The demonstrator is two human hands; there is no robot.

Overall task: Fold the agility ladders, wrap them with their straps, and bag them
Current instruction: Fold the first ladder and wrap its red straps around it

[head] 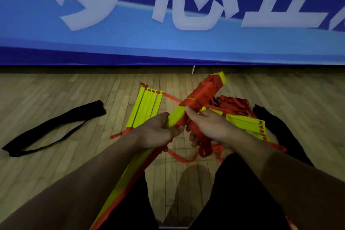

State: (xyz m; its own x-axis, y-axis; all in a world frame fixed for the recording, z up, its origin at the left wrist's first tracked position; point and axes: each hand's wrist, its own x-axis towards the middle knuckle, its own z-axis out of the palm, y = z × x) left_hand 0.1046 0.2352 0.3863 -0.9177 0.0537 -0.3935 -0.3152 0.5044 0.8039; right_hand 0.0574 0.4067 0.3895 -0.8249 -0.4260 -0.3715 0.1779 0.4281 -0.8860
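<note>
A folded agility ladder bundle point(203, 93), yellow rungs stacked together, slants from my lap up to the right, and orange strap is wound round its far half. My left hand point(158, 130) grips the bundle at its middle. My right hand point(211, 127) holds a bunch of loose orange strap point(204, 147) against the bundle, thumb on top. A second ladder point(147, 107) lies folded on the floor behind my hands. A third ladder point(248, 124) lies to the right with a tangle of orange straps point(233, 103).
A black carry bag point(54, 127) with a long strap lies on the wooden floor at left. Another black bag point(280, 130) lies at right, partly under the ladder. A blue banner point(168, 43) with white lettering stands along the far floor edge. My dark-clothed legs are below.
</note>
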